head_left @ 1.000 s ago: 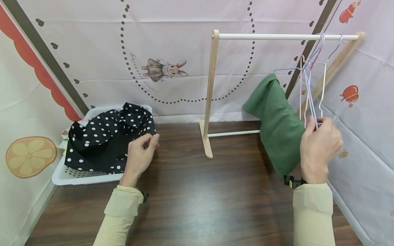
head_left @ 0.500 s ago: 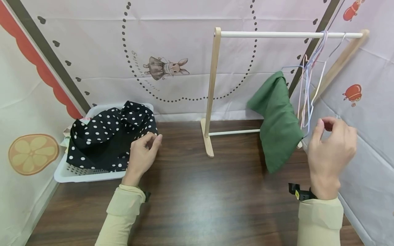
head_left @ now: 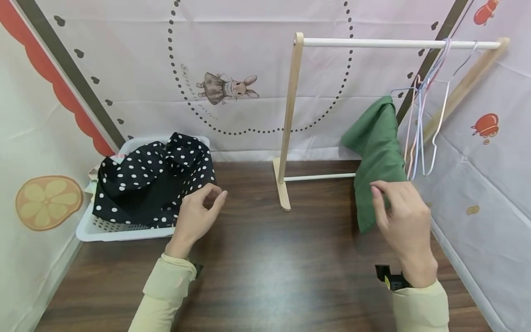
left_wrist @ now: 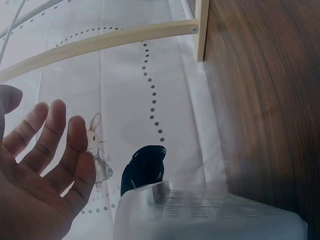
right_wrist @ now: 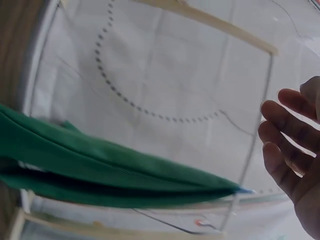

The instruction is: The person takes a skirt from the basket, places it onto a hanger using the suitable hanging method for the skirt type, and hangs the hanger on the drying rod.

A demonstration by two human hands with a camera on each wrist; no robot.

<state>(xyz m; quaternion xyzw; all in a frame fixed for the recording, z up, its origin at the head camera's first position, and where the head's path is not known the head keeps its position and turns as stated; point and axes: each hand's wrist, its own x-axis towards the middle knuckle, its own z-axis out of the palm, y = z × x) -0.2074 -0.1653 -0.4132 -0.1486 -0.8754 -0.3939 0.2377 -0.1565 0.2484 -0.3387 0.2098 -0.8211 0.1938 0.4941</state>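
Observation:
A green garment hangs folded on a hanger at the right part of a small rack; its cloth also crosses the right wrist view. Beside it several thin pastel hangers hang bunched from the white rod. My right hand overlaps the lower part of the green cloth in the head view, its fingers loosely bent and holding nothing. My left hand hovers at the right side of a white basket, fingers relaxed with nothing in them. Black polka-dot cloth is heaped in that basket.
The rack has a pale wooden upright, a white top rod and a low crossbar. Printed fabric walls enclose the dark wooden surface at the back and both sides.
My right hand has let go of the hangers, drawn back right and down, then moved left in front of the green garment. My left hand stays beside the basket; the head view has shifted slightly.

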